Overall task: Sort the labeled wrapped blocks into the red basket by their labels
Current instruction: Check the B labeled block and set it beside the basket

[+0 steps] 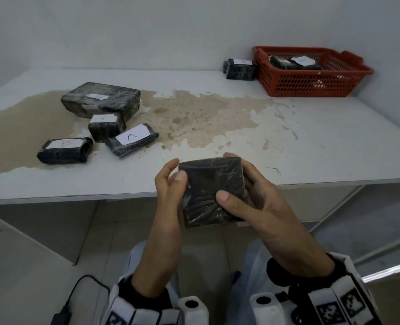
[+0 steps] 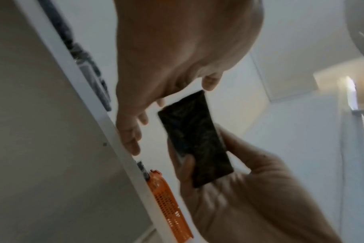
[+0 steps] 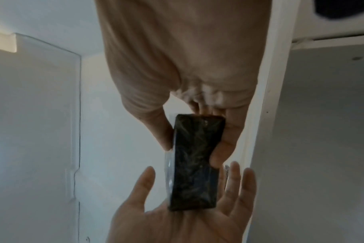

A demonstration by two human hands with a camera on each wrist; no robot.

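I hold a black wrapped block over the table's front edge; no label shows on its visible faces. My right hand grips it, thumb on one face and fingers on the other. My left hand is beside its left end with fingers straight and spread, the thumb touching the wrap. The red basket stands at the far right and holds wrapped blocks with a white label.
On the left of the stained white table lie a large wrapped block, a small labeled one, one marked A and one marked B. Another B block stands left of the basket.
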